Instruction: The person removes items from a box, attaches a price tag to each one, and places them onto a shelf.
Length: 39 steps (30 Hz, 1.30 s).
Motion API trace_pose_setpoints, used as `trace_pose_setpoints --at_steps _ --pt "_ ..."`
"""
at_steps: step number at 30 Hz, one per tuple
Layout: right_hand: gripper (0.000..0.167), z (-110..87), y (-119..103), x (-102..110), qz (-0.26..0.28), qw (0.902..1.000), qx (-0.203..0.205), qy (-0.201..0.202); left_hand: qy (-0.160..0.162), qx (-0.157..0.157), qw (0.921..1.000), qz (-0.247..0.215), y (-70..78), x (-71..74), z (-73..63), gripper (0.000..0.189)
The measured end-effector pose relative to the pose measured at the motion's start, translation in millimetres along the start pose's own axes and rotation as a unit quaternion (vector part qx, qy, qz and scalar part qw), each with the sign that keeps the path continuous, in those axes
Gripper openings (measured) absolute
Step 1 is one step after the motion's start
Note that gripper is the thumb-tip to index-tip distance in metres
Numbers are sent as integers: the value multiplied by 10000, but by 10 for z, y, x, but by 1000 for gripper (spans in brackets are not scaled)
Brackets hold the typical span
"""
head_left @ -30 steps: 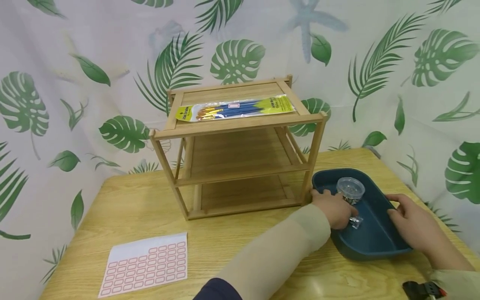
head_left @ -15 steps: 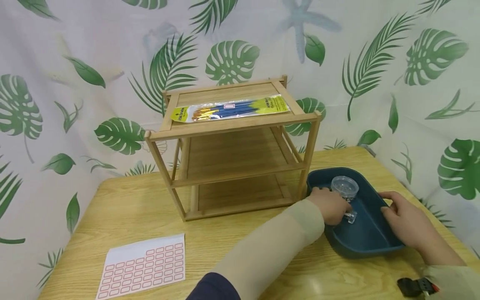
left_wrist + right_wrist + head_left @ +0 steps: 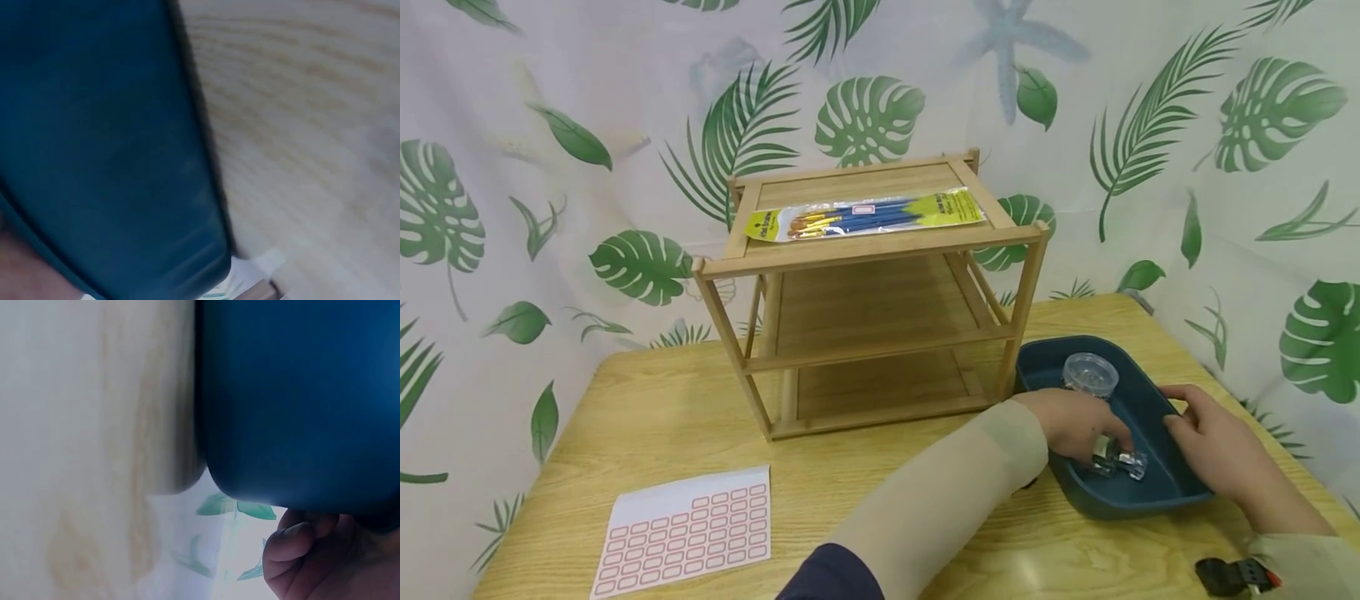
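A dark teal plastic basin (image 3: 1150,417) sits on the table to the right. My right hand (image 3: 1217,446) grips its right rim, thumb at the inside; in the right wrist view, curled fingers (image 3: 290,547) show at the basin's edge. My left hand (image 3: 1075,421) reaches over the near left side into the basin. Its fingertips pinch a small clear, glassy piece (image 3: 1103,454), partly covered by the hand. Another shiny clear piece (image 3: 1132,465) lies right beside it. Behind the left hand is a round clear tub with a lid (image 3: 1090,374), its lower part hidden.
Left of the basin stands a three-tier wooden shelf (image 3: 880,346), its post close to the basin. A paintbrush pack (image 3: 865,218) with a small label lies on top. A sheet of red-bordered labels (image 3: 692,529) lies at the front left of the table (image 3: 662,417).
My left hand has shifted slightly toward the near side inside the basin, its fingers now further over the clear pieces. Two clear pieces now show near its fingertips. My right hand stays on the rim.
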State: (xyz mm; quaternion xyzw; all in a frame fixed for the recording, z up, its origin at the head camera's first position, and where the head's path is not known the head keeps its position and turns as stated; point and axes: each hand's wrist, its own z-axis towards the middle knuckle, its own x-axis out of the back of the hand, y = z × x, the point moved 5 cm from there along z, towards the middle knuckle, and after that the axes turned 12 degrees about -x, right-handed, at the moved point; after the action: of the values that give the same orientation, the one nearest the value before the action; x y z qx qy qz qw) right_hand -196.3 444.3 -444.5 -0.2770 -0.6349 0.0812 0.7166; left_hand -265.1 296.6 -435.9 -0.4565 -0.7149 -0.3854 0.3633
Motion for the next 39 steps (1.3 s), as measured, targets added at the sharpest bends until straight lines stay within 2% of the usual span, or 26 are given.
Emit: trace_pose_setpoints --at_steps 5,10,14,19,21,23,25,26,27,29,31,32,33,34,35,36,37,39 --pt "42 29 -57 -40 -53 9998 85 -147 290 -569 9978 -169 6 -23 -59 58" --pt "46 56 -109 -70 -53 9990 28 -439 813 -815 9928 -335 0 -8 -186 62" --pt "44 69 -123 -78 -68 9989 66 -459 1244 -1000 9859 -501 -10 16 -325 63" --pt "44 98 -106 -86 -46 9990 109 -422 1814 -1290 9690 -1074 -36 52 -550 62" --pt "43 107 -95 -92 -41 9991 107 -404 2093 -1419 9564 -1463 -51 58 -652 62" --pt "42 109 -84 -101 -70 9994 105 -335 2371 -1476 9368 -2106 -77 42 -755 63" --pt "41 104 -71 -110 -99 9996 77 -241 2666 -1459 9076 -2895 -111 7 -864 65" --pt "41 100 -65 -113 -120 9997 69 -187 2829 -1505 8887 -3280 -125 -13 -921 65" --pt "41 95 -57 -115 -145 9998 53 -145 2980 -1535 8660 -3711 -140 -39 -977 65" --pt "41 87 -45 -110 -174 9998 37 -48 3225 -1551 8150 -4558 -171 -101 -1089 65" --pt "40 82 -34 -99 -203 9998 53 12 3374 -1694 7667 -5193 -187 -158 -1188 63" --pt "40 82 -31 -92 -208 9998 65 28 3403 -1754 7458 -5452 -189 -182 -1235 62" --pt "41 83 -27 -89 -214 9997 67 25 3409 -1739 7304 -5657 -192 -212 -1281 62" --pt "40 85 -26 -86 -220 9997 80 52 3423 -1739 7213 -5765 -194 -233 -1324 61" --pt "41 88 -27 -80 -225 9997 86 54 3401 -1793 7082 -5921 -190 -249 -1358 59" --pt "41 90 -26 -81 -244 9997 80 46 3385 -1833 6995 -6022 -187 -263 -1390 57" --pt "42 94 -25 -79 -256 9997 59 23 3388 -1826 7000 -6015 -187 -277 -1427 55" --pt "42 92 -30 -79 -266 9996 42 25 3406 -1827 7119 -5864 -200 -309 -1493 51"
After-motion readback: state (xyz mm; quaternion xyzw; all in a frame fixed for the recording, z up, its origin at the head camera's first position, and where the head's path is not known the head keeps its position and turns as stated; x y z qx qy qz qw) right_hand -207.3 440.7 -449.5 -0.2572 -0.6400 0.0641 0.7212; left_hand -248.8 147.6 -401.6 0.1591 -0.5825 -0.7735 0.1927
